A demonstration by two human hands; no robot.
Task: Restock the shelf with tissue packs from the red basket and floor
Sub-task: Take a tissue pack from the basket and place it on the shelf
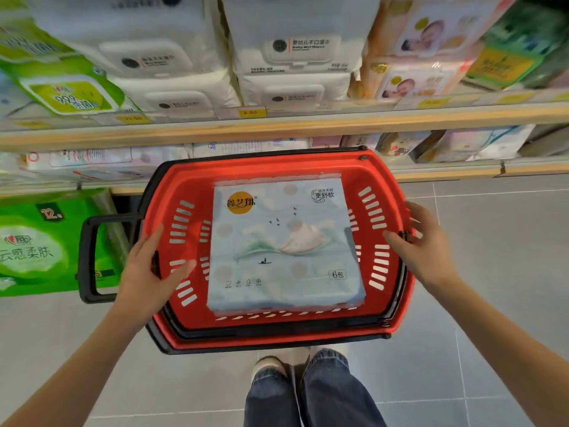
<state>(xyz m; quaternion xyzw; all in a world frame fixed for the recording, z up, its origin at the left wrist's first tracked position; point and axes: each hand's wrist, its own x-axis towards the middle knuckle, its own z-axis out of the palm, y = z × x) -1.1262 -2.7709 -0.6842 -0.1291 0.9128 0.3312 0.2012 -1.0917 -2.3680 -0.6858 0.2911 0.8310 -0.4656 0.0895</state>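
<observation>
A red basket (277, 342) with black handles sits between my hands, in front of the shelf (277, 131). A pale blue tissue pack (286, 241) with a yellow round logo lies flat inside and fills most of the bottom. My left hand (151, 272) grips the basket's left rim, thumb over the slotted wall. My right hand (421, 245) holds the right rim by the handle hinge, fingers partly spread. One black handle (87, 257) hangs out to the left.
White wet-wipe packs (295, 47) and baby-wipe packs fill the upper shelf, with yellow price tags on its wooden edge. Smaller packs (455, 146) lie on the lower shelf. A large green tissue pack (40, 248) stands at the left. My legs (308, 392) are on grey floor tiles below the basket.
</observation>
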